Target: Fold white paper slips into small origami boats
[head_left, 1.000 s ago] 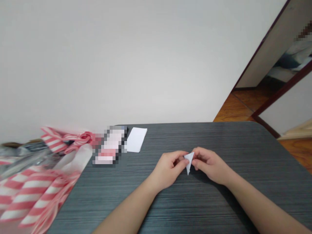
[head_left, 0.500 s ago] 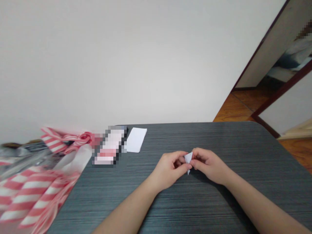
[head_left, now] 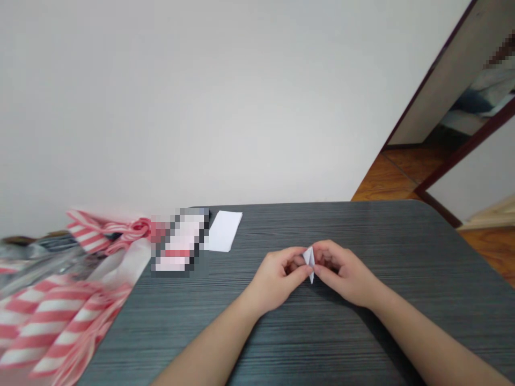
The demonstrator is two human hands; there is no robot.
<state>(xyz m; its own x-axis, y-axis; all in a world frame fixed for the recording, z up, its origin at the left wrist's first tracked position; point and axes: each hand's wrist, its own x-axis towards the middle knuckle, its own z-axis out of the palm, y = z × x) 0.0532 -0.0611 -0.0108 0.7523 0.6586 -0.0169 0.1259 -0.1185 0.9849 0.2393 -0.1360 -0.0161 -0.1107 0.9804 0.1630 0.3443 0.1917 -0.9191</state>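
A small folded piece of white paper [head_left: 310,260], narrow and pointed at its lower end, stands upright between my two hands above the dark grey table [head_left: 362,332]. My left hand [head_left: 277,279] pinches it from the left with thumb and fingers closed. From the right, my right hand [head_left: 341,273] pinches the same piece, fingers curled around it. Both hands meet at the paper near the middle of the table. Most of the paper is hidden by my fingers.
A white stack of paper slips [head_left: 223,231] lies at the table's far left edge, beside a blurred-out flat object [head_left: 179,242]. A red-and-white striped plastic bag [head_left: 60,305] covers the left side. A white wall stands behind; a wooden floor and doorway [head_left: 442,155] are at right.
The folded paper has been pressed narrower between my fingers and shows less of its face. Both hands stayed at about the same spot, drawn slightly closer together.
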